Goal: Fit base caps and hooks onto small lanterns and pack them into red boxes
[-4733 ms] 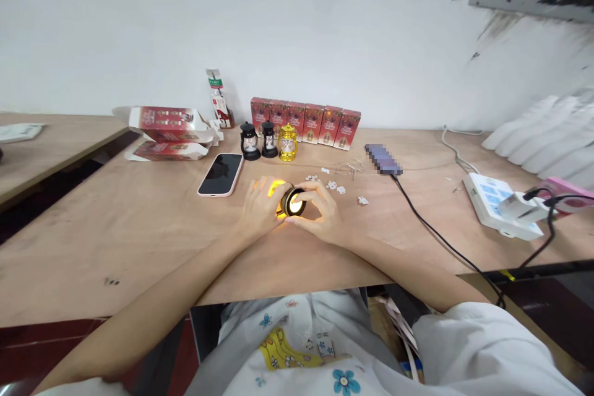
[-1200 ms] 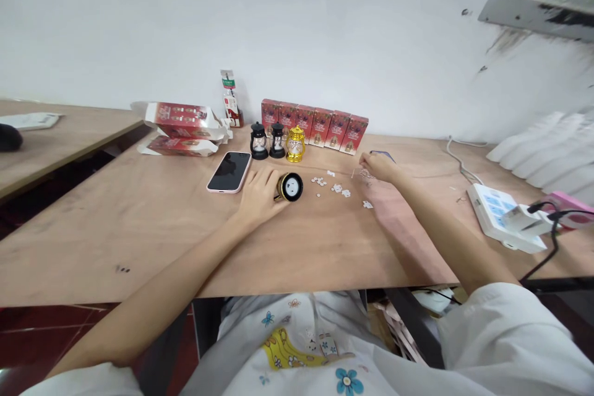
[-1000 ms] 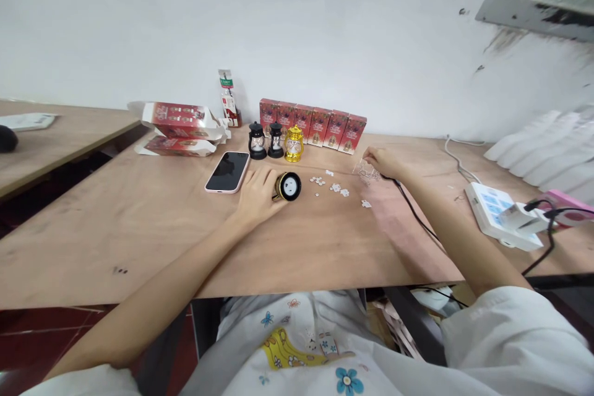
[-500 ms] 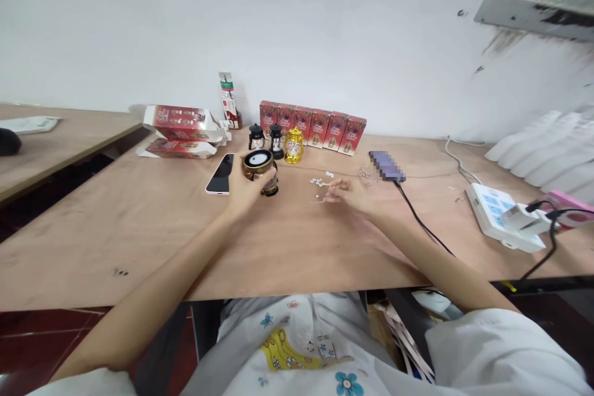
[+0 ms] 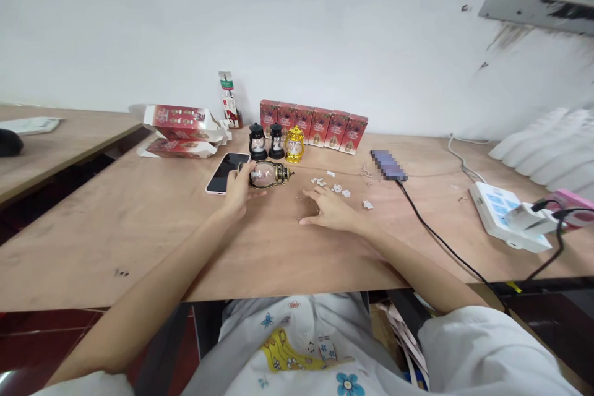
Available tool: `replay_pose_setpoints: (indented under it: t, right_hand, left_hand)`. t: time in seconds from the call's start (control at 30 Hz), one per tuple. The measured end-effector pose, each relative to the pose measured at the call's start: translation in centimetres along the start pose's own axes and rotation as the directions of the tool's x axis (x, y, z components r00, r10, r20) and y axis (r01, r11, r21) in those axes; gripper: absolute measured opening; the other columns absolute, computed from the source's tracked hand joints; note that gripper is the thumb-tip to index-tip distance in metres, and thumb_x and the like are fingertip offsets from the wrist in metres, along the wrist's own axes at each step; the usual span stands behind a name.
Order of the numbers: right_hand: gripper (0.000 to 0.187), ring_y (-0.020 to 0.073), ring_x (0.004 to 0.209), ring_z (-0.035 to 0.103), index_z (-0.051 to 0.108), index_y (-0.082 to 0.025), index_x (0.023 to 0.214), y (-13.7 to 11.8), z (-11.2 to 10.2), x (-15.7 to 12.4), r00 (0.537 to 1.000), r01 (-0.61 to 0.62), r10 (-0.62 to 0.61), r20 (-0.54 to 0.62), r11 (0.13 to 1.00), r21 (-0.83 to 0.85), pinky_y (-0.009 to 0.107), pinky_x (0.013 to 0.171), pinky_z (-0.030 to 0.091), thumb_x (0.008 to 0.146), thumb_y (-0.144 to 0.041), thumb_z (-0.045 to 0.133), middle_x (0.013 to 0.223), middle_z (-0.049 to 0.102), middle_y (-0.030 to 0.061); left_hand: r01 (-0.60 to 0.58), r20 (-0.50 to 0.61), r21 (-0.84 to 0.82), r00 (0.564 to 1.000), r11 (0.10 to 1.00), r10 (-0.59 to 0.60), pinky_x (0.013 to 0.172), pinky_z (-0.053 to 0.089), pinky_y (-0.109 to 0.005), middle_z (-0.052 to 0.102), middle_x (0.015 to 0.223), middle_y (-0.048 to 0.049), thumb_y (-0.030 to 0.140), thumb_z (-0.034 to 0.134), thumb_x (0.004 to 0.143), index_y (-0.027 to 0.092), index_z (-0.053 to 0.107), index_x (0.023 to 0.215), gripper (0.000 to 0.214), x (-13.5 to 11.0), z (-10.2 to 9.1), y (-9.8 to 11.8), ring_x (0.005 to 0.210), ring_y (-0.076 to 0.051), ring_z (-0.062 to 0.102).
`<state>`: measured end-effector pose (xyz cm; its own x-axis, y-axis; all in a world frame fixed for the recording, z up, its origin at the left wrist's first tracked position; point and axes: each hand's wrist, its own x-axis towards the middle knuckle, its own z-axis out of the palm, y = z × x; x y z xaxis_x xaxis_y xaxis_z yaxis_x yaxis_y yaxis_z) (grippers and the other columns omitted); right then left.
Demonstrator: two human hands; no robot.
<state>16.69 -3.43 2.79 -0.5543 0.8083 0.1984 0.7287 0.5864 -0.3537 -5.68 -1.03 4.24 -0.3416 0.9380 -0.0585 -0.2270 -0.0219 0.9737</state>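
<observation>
My left hand (image 5: 237, 189) grips a small bronze lantern (image 5: 268, 174) by its base and holds it on its side, just above the table, its top pointing right. My right hand (image 5: 328, 209) rests low on the table right of it, fingers curled and pinched on a thin wire piece (image 5: 304, 208) that I can barely make out. Small white bits (image 5: 333, 186) lie scattered just beyond my right hand. Behind the lantern stand two black lanterns (image 5: 266, 141) and a gold lantern (image 5: 294, 144).
A phone (image 5: 225, 172) lies left of my left hand. Red boxes (image 5: 314, 125) line the wall, with flattened red cartons (image 5: 179, 127) at the left. A blurred dark device (image 5: 388, 165) with a black cable (image 5: 440, 241), and a white power strip (image 5: 503, 213), lie to the right.
My left hand lifted the lantern off the table and turned it from upright onto its side. My right hand came back from the far wire pieces to the table beside the lantern.
</observation>
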Motion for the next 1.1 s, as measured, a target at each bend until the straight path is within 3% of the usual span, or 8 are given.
replay_pose_setpoints:
  t: [0.1,0.2,0.3,0.4,0.5,0.63,0.9,1.1]
  right_hand:
    - [0.049,0.0248,0.093,0.061,0.063,-0.014,0.110,-0.1,0.5,0.0,0.997,-0.047,0.049,-0.058,0.998,0.035,0.040,0.084,0.049,0.072,-0.043,0.073,0.100,0.060,0.0118]
    - [0.043,0.0190,0.082,0.061,0.062,-0.018,0.102,0.4,0.5,0.0,0.962,-0.053,0.105,-0.253,0.978,0.203,0.037,0.078,0.051,0.070,-0.044,0.074,0.095,0.058,0.0062]
    - [0.043,0.0179,0.083,0.062,0.059,-0.021,0.103,0.7,0.3,0.0,0.887,0.035,0.152,-0.436,0.920,0.391,0.037,0.080,0.053,0.070,-0.044,0.073,0.094,0.058,0.0041]
    - [0.043,0.0185,0.088,0.063,0.057,-0.022,0.106,0.3,0.3,-0.1,0.844,0.135,0.114,-0.525,0.901,0.413,0.038,0.085,0.053,0.071,-0.042,0.073,0.099,0.057,0.0051]
    - [0.044,0.0183,0.087,0.062,0.056,-0.024,0.110,-0.2,0.6,-0.3,0.843,0.173,0.044,-0.536,0.922,0.348,0.038,0.084,0.054,0.072,-0.041,0.073,0.100,0.056,0.0051]
    - [0.046,0.0196,0.088,0.061,0.055,-0.026,0.114,-0.3,1.2,-0.3,0.850,0.198,-0.006,-0.527,0.930,0.308,0.039,0.083,0.055,0.074,-0.042,0.071,0.101,0.056,0.0053]
    - [0.046,0.0183,0.085,0.062,0.054,-0.026,0.116,-0.3,1.3,-0.4,0.835,0.196,0.004,-0.550,0.932,0.305,0.038,0.080,0.055,0.076,-0.042,0.069,0.105,0.056,0.0057]
    - [0.045,0.0185,0.088,0.061,0.054,-0.024,0.116,-0.3,1.4,-0.4,0.813,0.225,-0.050,-0.580,0.946,0.235,0.037,0.081,0.054,0.077,-0.040,0.069,0.102,0.057,0.0061]
  left_hand:
    - [-0.028,-0.045,0.077,0.998,0.997,0.032,0.051,0.052,-0.026,0.052,0.086,-0.0017,0.035,0.067,0.068,0.019,0.047,0.082,0.030,-0.3,0.2,-0.1,0.067,-0.013,0.057]
    - [-0.082,-0.017,0.091,0.996,0.993,0.084,0.053,0.052,-0.025,0.052,0.087,-0.0008,0.035,0.068,0.066,0.019,0.047,0.082,0.031,-0.2,0.4,-0.5,0.069,-0.012,0.056]
    - [-0.084,0.034,0.074,0.996,0.994,0.082,0.055,0.052,-0.024,0.053,0.082,0.0005,0.037,0.070,0.063,0.019,0.048,0.081,0.033,-0.3,0.6,-0.9,0.069,-0.012,0.056]
    - [-0.014,0.110,0.036,0.994,0.999,0.010,0.055,0.053,-0.026,0.054,0.078,0.0010,0.039,0.071,0.060,0.019,0.050,0.080,0.035,-0.8,0.8,-1.1,0.066,-0.013,0.057]
    - [0.054,0.197,0.001,0.979,0.999,-0.054,0.058,0.056,-0.031,0.059,0.080,-0.0006,0.040,0.072,0.059,0.018,0.052,0.080,0.036,-1.4,1.0,-1.2,0.068,-0.015,0.060]
    - [0.092,0.226,-0.014,0.970,0.996,-0.086,0.061,0.057,-0.034,0.063,0.081,-0.0021,0.040,0.071,0.059,0.018,0.055,0.083,0.037,-1.7,1.0,-1.0,0.070,-0.016,0.062]
    - [0.131,0.252,-0.001,0.959,0.991,-0.127,0.051,0.052,-0.026,0.064,0.073,-0.0020,0.041,0.069,0.061,0.016,0.059,0.081,0.034,-1.6,0.9,-0.9,0.063,-0.016,0.061]
    - [0.158,0.263,-0.016,0.953,0.987,-0.148,0.052,0.054,-0.025,0.063,0.074,-0.0012,0.039,0.070,0.062,0.016,0.060,0.079,0.030,-1.7,0.9,-1.0,0.063,-0.014,0.061]
